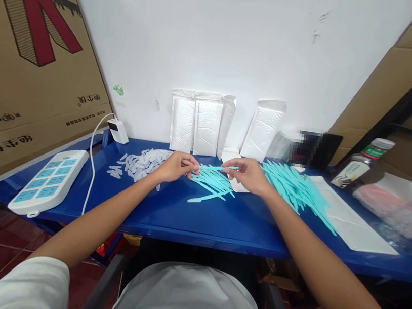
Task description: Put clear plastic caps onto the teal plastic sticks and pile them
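A slim turquoise eyebrow razor (213, 168) is held level between my two hands. My left hand (178, 167) pinches its left end with thumb and fingertips, and something small there is hidden by the fingers. At the right end, my right hand (251, 175) grips it between thumb and fingers. Just below lies a loose pile of similar turquoise razors (213, 182), one lying crosswise at the front. Beside my left hand is a heap of small translucent whitish caps (145, 164). To the right of my right hand spreads a larger pile of turquoise razors (293, 185).
White padded packets (207, 126) lean on the wall behind the blue table (196, 222). A power strip (49, 181) and a white cable (92, 174) lie left. On the right are a white sheet (350, 216), a bottle (362, 161) and a clear bag (394, 204).
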`<state>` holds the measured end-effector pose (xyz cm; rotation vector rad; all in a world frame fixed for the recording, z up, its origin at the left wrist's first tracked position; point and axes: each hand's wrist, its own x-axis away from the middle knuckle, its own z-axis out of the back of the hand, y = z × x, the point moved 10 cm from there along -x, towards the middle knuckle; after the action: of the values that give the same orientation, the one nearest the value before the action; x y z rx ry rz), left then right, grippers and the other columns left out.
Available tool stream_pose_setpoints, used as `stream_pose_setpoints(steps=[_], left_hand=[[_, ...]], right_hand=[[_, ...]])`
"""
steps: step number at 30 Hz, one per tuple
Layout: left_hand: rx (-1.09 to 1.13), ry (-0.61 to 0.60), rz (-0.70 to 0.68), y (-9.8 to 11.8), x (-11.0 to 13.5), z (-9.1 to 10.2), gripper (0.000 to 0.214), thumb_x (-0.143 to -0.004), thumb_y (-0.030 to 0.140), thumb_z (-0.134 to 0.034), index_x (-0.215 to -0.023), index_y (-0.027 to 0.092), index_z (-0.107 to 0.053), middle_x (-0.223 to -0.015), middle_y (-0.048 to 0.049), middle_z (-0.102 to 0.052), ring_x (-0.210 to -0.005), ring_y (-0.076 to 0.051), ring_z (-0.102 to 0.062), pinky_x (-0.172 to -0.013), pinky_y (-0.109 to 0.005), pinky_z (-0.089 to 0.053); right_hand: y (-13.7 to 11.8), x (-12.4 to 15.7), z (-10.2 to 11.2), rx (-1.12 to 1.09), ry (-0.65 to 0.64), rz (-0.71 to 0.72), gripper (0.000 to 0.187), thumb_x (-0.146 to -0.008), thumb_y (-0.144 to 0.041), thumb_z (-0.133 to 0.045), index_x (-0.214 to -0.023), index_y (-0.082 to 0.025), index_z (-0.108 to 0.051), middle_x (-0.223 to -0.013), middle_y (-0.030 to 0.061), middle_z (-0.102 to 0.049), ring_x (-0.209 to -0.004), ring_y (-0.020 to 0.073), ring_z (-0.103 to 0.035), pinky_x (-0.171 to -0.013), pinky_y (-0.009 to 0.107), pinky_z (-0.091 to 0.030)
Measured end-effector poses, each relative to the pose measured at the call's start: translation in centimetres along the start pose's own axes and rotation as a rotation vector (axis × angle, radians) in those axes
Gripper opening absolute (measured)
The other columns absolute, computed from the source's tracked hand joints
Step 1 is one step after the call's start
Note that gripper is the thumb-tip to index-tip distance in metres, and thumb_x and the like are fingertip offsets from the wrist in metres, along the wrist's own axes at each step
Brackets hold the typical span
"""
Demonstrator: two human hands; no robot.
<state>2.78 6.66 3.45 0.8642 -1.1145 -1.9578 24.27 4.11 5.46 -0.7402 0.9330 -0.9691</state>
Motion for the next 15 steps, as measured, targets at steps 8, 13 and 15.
stream_pose_setpoints(steps=[8,13,15], left_hand=[[-0.140,0.029,-0.054,0.1,-0.2,-0.1,0.040,-0.092,0.054,-0.072,-0.102,0.015,-0.073,-0.096,-0.0128,-0.080,-0.079,-0.023,-0.074,-0.077,-0.035,-0.058],[-0.620,0.212,-0.186,2.4,0.4,4.2,0.032,-0.098,0.046,-0.062,-0.113,0.020,-0.073,-0.106,-0.0089,-0.078,-0.101,-0.026,-0.071,-0.092,-0.036,-0.051],[-0.696,0.210,-0.092,1.6,0.6,6.6,0.032,-0.097,0.046,-0.061,-0.108,0.020,-0.074,-0.089,-0.0060,-0.075,-0.082,-0.023,-0.069,-0.076,-0.032,-0.049]], right_hand=[[-0.1,-0.3,-0.4,0.006,-0.024,0.058,0.035,-0.081,-0.050,-0.082,-0.096,-0.018,-0.081,-0.088,0.0072,-0.079,-0.070,0.0187,-0.070,-0.065,0.030,-0.056],[0.2,-0.4,-1.0,0.305,-0.034,0.131,0.020,-0.092,-0.040,-0.072,-0.095,-0.023,-0.082,-0.101,0.0054,-0.082,-0.096,0.0225,-0.074,-0.082,0.032,-0.056],[0.3,-0.5,0.1,0.422,0.040,0.148,0.021,-0.096,-0.038,-0.067,-0.093,-0.023,-0.081,-0.101,0.0055,-0.082,-0.096,0.0229,-0.073,-0.085,0.033,-0.055]])
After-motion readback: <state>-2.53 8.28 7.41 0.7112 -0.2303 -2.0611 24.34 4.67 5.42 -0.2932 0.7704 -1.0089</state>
